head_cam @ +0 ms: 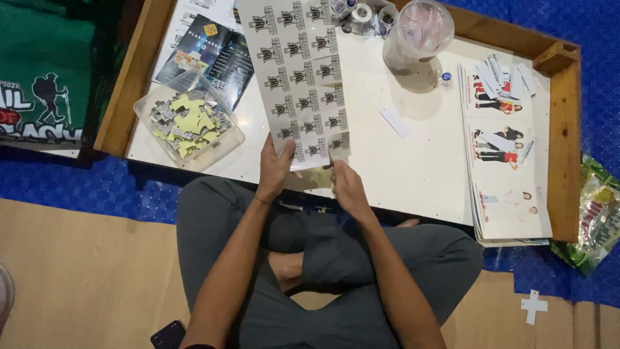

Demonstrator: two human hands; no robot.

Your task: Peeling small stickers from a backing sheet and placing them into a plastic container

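Note:
I sit cross-legged in front of a low white board with a wooden rim. My left hand grips the near edge of a long grey sticker sheet printed with rows of small dark emblems. My right hand pinches the sheet's near right corner, where one sticker sits at the edge. The sheet stretches away from me across the board.
A clear plastic tub of cut stickers and yellow backing scraps stands at the left. Dark leaflets lie behind it. A clear plastic bag, tape rolls, printed sheets with figures, a snack bag and a phone surround me.

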